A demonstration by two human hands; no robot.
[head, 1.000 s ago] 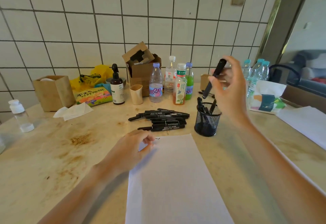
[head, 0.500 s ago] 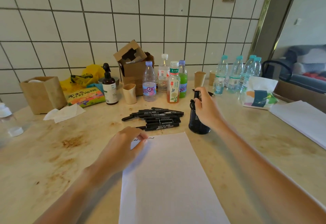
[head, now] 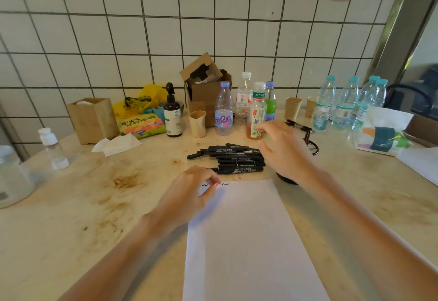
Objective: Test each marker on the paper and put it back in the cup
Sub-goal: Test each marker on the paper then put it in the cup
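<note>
The left hand rests on the top left corner of the sheet of paper, fingers curled loosely with the tips on the sheet and nothing held in them. Just beyond those fingertips, short black wavy marks run along the top edge of the paper. The paper lies flat on the bench, near the person.

The right hand is raised above the bench with fingers spread and relaxed, holding nothing. It hangs over the right end of the pile of black markers, which lie loose on the bench just past the top edge of the paper. The hand hides most of the black mesh cup; only part of its rim and base show to the right of and below the wrist. Whether the cup stands upright or leans cannot be told. What it contains is not visible.

Behind the markers stand several drink bottles, a small beige cup and an open cardboard box against the tiled wall. A dark pump bottle stands to their left, with a colourful packet and a wooden holder further left. A cluster of water bottles stands at the right, near a tissue pack.
</note>
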